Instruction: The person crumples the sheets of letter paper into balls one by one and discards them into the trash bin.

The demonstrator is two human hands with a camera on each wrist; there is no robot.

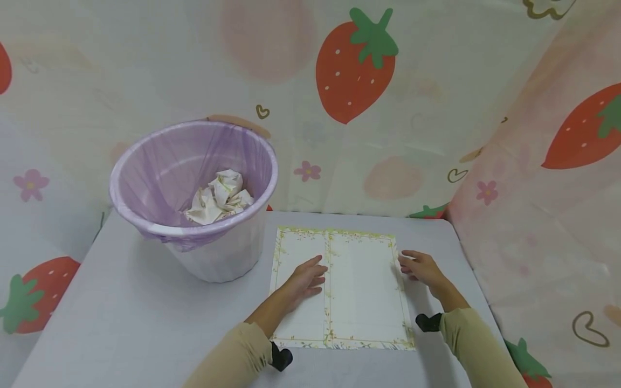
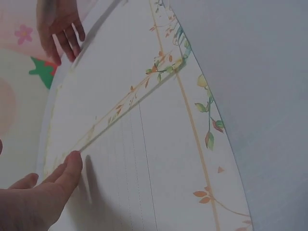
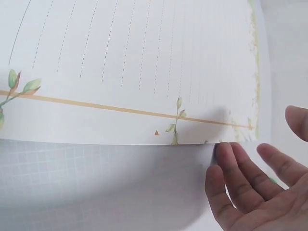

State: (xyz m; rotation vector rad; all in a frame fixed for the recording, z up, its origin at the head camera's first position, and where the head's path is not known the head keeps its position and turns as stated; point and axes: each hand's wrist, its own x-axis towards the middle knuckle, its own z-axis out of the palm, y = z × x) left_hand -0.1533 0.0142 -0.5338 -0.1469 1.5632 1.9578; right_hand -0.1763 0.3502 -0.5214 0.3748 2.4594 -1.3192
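Lined writing paper point(image 1: 366, 285) with a leafy floral border lies on the table. A bordered seam runs down it left of centre, and in the left wrist view the part right of the seam overlaps the other. My left hand point(image 1: 304, 280) is over the left part, fingers extended, fingertips close by the seam. At the paper's right edge is my right hand point(image 1: 421, 268). Its fingers point(image 3: 231, 166) are loosely bent, with fingertips right at the edge, while the thumb stands apart. The right edge is slightly raised, with a shadow beneath it.
Left of the paper stands a white bin point(image 1: 218, 258) with a purple liner point(image 1: 160, 178). Crumpled paper point(image 1: 220, 196) lies inside it. The table has a pale cover point(image 1: 121, 323). Behind and to the right hangs a strawberry-print cloth point(image 1: 291, 43).
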